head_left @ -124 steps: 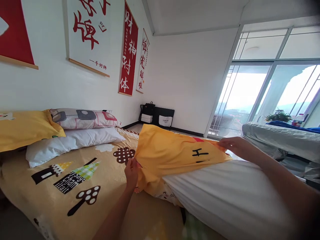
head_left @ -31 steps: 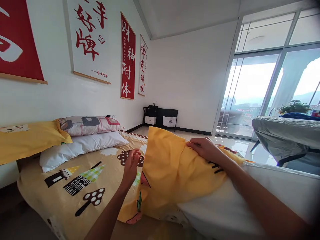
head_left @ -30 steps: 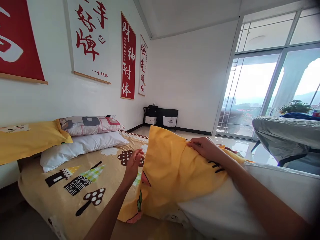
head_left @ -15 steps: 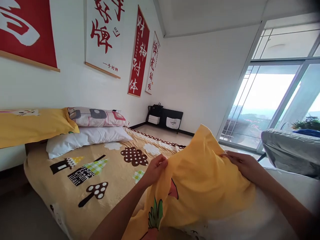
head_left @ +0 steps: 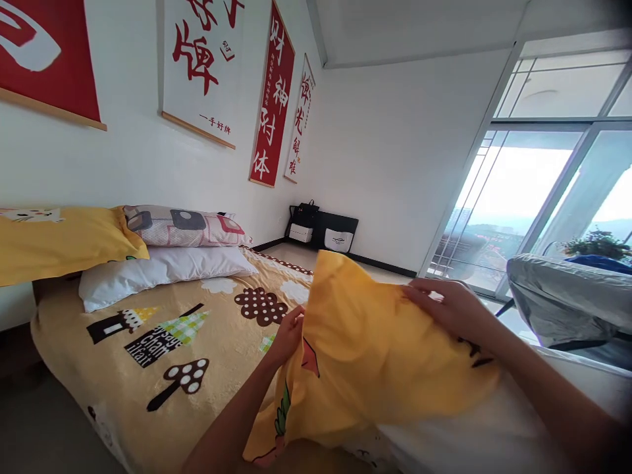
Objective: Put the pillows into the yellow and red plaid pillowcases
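Observation:
A yellow pillowcase point(head_left: 365, 349) with a carrot print is held up in front of me over the near side of the bed. My left hand point(head_left: 290, 334) grips its left edge, fingers closed on the cloth. Along the top edge on the right, my right hand point(head_left: 447, 304) pinches the fabric between thumb and fingers. Below the pillowcase, a white pillow point(head_left: 444, 438) shows at the bottom right, blurred; its upper part is hidden by the yellow cloth. How far the pillow reaches into the case cannot be seen.
The bed point(head_left: 212, 408) has a tan printed cover. At its head lie a yellow pillow point(head_left: 74, 243), a patterned pillow point(head_left: 182, 226) and another white pillow point(head_left: 168, 273). A grey-covered piece of furniture point(head_left: 567, 296) stands right, by the glass doors point(head_left: 523, 191). Dark bags point(head_left: 316, 227) sit at the far wall.
Both hands have moved left with the pillowcase. The case's raised corner has swung left, and more of its right side shows. The view has turned slightly right.

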Action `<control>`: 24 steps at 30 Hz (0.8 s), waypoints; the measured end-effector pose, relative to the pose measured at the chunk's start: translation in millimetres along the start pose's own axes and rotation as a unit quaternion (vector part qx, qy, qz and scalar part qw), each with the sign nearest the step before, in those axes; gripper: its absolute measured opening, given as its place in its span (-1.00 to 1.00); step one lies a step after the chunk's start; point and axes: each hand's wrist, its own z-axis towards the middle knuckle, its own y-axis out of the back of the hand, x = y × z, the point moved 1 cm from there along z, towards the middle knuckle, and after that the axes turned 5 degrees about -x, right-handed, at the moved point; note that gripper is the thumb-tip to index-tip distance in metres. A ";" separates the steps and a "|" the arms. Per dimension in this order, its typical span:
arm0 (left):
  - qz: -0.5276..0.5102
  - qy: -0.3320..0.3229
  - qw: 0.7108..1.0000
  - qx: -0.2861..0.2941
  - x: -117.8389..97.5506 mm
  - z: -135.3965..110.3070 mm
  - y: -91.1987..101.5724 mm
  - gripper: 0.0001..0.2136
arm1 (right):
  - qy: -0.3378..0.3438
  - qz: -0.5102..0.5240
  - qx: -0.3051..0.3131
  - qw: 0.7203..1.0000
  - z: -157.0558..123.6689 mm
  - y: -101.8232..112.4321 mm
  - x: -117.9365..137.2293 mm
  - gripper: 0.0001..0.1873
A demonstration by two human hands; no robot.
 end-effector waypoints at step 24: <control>0.032 0.123 0.987 0.102 45.1 -77.3 58.0 -0.58 | 0.002 -0.254 -0.041 0.966 -109.4 15.4 -73.6 -0.47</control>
